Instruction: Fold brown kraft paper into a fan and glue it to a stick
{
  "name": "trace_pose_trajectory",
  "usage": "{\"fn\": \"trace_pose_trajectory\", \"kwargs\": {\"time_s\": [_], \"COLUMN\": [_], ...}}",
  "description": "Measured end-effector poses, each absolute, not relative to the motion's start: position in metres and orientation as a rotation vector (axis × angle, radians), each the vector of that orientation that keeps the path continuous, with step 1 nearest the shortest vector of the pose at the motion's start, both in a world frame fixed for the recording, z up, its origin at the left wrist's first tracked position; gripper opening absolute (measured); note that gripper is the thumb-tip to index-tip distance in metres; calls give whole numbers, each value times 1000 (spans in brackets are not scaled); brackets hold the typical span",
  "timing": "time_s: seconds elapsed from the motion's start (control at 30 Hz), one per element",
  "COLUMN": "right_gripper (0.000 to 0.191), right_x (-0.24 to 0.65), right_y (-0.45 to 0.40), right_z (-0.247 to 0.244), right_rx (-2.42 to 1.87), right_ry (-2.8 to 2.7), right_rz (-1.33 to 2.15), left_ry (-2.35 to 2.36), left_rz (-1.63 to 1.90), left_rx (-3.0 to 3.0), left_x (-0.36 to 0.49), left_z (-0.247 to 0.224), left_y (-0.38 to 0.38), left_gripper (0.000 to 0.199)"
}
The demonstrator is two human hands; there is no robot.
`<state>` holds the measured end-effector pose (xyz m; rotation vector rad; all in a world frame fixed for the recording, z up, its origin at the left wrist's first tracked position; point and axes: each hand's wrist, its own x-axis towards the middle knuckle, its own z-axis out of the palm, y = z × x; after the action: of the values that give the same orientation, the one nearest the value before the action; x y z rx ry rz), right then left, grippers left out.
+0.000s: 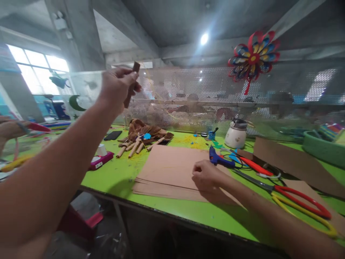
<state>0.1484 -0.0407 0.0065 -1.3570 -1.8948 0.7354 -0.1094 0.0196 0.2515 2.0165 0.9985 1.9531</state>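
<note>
My left hand (118,84) is raised above the table, pinching a narrow brown strip (136,67) that stands nearly upright. My right hand (203,175) rests on the right part of a stack of brown paper sheets (169,163), its fingers curled; whatever they may hold is hidden. Just behind that hand lies a blue glue gun (219,158). Large scissors (299,199) with red and yellow handles lie under and beside my right forearm. Behind the paper, rolled brown paper tubes (138,146) are heaped with dark brown pieces.
A white bottle (235,135), a green basin (323,149) and brown card (291,165) stand or lie at the right. A pink power strip (101,161) and a black phone (113,135) are at the left. Another person's hand (10,129) shows at the far left. A perforated screen (172,97) borders the back.
</note>
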Motion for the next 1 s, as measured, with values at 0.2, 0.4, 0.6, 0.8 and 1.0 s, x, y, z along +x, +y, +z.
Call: {"fn": "trace_pose_trajectory", "kwargs": {"time_s": [0.2, 0.4, 0.6, 0.8, 1.0], "right_gripper": [10, 13, 21, 21, 22], "right_x": [88, 23, 47, 117, 173], "right_y": [-21, -10, -7, -19, -29], "right_z": [53, 89, 59, 41, 32], "right_rx": [-1152, -714, -914, -1116, -1185], "right_ry": [-1715, -1681, -2078, -2064, -1695], "right_rz": [976, 1040, 597, 456, 674], "left_ry": [958, 901, 889, 875, 745], "left_rz": [1853, 1896, 1748, 1411, 1006], "left_rx": [2000, 2125, 2207, 2299, 2365], "left_x": [-102, -98, -95, -66, -31], "left_z": [249, 270, 259, 218, 167], "left_y": [15, 2, 2, 16, 22], "left_gripper": [9, 14, 14, 17, 24]}}
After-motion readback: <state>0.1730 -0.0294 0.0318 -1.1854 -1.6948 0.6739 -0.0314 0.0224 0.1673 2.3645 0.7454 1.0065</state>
